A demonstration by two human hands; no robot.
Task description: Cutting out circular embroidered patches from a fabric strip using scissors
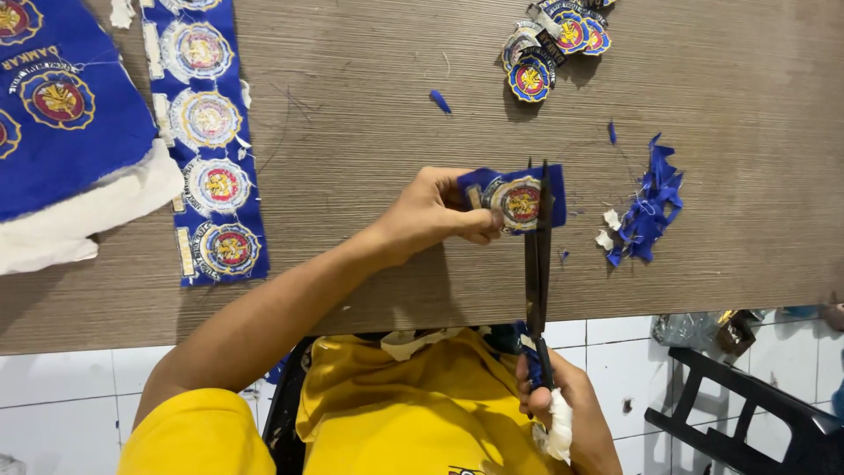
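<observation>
Left hand [437, 214] pinched embroidered patch [519, 200] at table [369, 264] centre. Right hand [563, 409], at 6 o'clock, gripped scissors [537, 264], blades closed across patch. Blue scraps [646, 207] lay at 3 o'clock.

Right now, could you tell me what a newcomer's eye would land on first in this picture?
Mid-table, the left hand pinches a blue fabric piece with a round embroidered badge while the right hand, at the table's near edge, works long dark scissors into it. Blue offcuts lie just right of the cut; a strip of uncut badges runs down the far left, and finished badges sit piled at the top.
</observation>
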